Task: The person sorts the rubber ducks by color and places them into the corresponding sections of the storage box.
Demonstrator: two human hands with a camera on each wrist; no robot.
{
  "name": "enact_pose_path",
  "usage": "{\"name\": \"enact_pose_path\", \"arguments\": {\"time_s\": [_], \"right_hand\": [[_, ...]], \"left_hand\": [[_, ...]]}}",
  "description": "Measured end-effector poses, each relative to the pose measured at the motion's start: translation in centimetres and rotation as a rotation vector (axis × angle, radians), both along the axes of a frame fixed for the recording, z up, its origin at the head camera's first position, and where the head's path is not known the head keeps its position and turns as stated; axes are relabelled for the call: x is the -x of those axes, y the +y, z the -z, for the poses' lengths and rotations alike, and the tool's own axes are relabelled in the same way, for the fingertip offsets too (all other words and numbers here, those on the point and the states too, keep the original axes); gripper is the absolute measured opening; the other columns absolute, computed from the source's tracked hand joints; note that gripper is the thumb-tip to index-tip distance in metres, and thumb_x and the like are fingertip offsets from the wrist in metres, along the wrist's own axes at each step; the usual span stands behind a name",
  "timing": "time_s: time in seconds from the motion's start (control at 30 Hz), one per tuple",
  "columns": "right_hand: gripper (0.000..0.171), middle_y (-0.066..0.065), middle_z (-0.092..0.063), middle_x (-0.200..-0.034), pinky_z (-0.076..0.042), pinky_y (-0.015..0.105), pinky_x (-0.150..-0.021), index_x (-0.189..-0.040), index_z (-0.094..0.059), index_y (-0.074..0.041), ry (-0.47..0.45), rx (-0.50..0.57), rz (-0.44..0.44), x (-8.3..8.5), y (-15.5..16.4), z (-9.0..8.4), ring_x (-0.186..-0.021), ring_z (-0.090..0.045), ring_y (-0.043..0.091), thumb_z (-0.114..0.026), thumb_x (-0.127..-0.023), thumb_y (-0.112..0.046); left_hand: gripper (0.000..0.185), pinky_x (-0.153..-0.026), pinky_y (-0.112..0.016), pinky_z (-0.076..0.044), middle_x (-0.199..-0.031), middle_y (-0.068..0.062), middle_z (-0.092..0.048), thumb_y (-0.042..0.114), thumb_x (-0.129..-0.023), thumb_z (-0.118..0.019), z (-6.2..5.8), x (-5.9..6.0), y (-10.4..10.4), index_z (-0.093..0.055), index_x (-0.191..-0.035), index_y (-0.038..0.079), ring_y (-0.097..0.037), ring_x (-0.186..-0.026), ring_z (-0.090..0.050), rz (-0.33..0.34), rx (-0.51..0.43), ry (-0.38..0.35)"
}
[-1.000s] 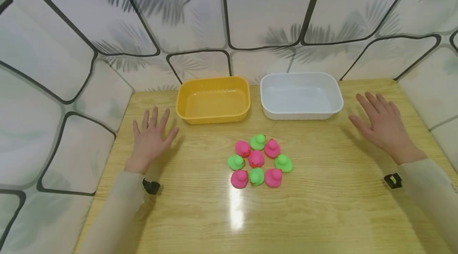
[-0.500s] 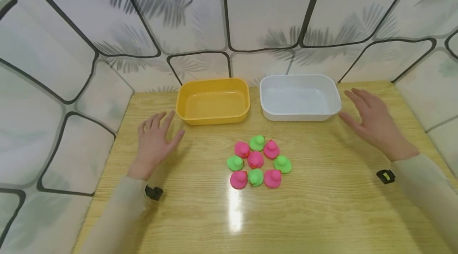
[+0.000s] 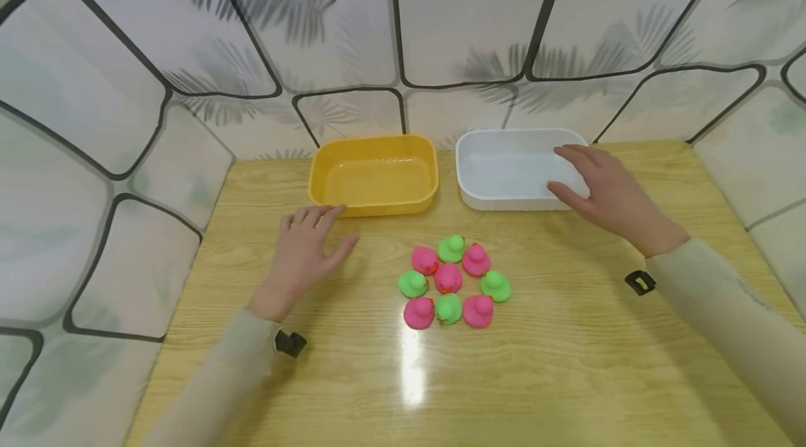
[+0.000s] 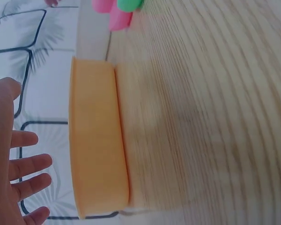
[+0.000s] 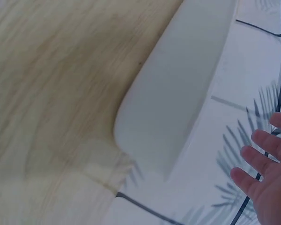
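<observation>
Yellow tub (image 3: 374, 174) sits just beyond my left hand (image 3: 308, 251), fingers (image 3: 315, 215) relaxed near its front wall; my right hand (image 3: 607, 196) spreads loose fingers (image 3: 569, 153) over the white tub (image 3: 504, 171) on the tabletop (image 3: 567, 363).

Yellow tub (image 3: 374, 175) sits at the back of the table w/ the left hand (image 3: 306, 250) flat and open right in front of its near left corner, fingertips about at the rim; can't tell if they touch. It's a shallow rounded-rect plastic tray, upright, nothing in it. White tub (image 3: 513, 168) is the same shape, just beside it on the right, also upright; right hand (image 3: 606, 198) hangs over its right end w/ fingers straight, reaching across the rim. Can't tell if it's resting on it. Wrist views are blurry, just show each tub's side wall.
</observation>
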State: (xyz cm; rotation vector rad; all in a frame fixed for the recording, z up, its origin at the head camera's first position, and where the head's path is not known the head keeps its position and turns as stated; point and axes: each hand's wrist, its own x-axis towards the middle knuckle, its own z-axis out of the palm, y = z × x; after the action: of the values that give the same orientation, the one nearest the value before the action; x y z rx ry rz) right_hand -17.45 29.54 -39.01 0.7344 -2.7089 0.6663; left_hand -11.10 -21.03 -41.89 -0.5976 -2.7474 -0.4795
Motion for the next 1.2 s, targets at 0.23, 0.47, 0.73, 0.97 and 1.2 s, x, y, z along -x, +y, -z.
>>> {"name": "enact_pose_path", "arguments": {"time_s": [0.23, 0.47, 0.73, 0.97, 1.2], "right_hand": [[0.059, 0.026, -0.055, -0.144, -0.035, 0.062, -0.111, -0.148, -0.052, 0.001, -0.04, -0.017, -0.031, 1.2, -2.2, -0.8, -0.134, -0.049, 0.047, -0.07, -0.1, -0.031], [0.059, 0.026, -0.055, -0.144, -0.035, 0.061, -0.113, -0.148, -0.051, 0.0, -0.077, -0.028, -0.064, 2.5, -4.0, -1.1, -0.135, -0.049, 0.046, -0.07, -0.1, -0.03], [0.061, 0.025, -0.054, -0.146, -0.036, 0.059, -0.114, -0.149, -0.05, 0.0, -0.116, -0.059, -0.094, 4.3, -5.8, -1.2, -0.136, -0.048, 0.044, -0.07, -0.1, -0.032], [0.065, 0.024, -0.052, -0.148, -0.035, 0.058, -0.115, -0.152, -0.048, -0.001, -0.198, -0.113, -0.099, 5.6, -7.6, -2.2, -0.137, -0.046, 0.043, -0.064, -0.103, -0.042], [0.064, 0.021, -0.053, -0.149, -0.036, 0.056, -0.116, -0.151, -0.05, -0.001, -0.199, -0.123, -0.138, 7.1, -9.3, -1.9, -0.137, -0.048, 0.041, -0.065, -0.103, -0.041]], "left_hand": [[0.068, -0.093, -0.058, -0.042, -0.131, -0.014, -0.066, 0.064, -0.103, -0.047, -0.3, 0.1, 2.2, -0.063, -0.138, 0.007, -0.039, -0.119, -0.058, 0.072, -0.012, 0.038], [0.054, -0.093, -0.054, -0.041, -0.13, -0.01, -0.066, 0.05, -0.099, -0.062, -0.2, 0.3, 4.4, -0.064, -0.135, 0.009, -0.036, -0.118, -0.058, 0.149, 0.0, 0.048], [0.055, -0.094, -0.054, -0.044, -0.126, -0.01, -0.067, 0.046, -0.097, -0.067, -0.8, 0.1, 6.9, -0.064, -0.138, 0.009, -0.035, -0.117, -0.059, 0.194, 0.023, 0.011], [0.052, -0.098, -0.052, -0.045, -0.128, -0.008, -0.067, 0.047, -0.1, -0.066, -0.7, 0.1, 9.1, -0.064, -0.139, 0.013, -0.031, -0.119, -0.058, 0.237, 0.068, -0.065], [0.049, -0.102, -0.049, -0.044, -0.133, -0.005, -0.066, 0.047, -0.101, -0.065, -0.8, 0.1, 11.3, -0.066, -0.138, 0.015, -0.028, -0.124, -0.058, 0.305, 0.098, -0.119]]}}
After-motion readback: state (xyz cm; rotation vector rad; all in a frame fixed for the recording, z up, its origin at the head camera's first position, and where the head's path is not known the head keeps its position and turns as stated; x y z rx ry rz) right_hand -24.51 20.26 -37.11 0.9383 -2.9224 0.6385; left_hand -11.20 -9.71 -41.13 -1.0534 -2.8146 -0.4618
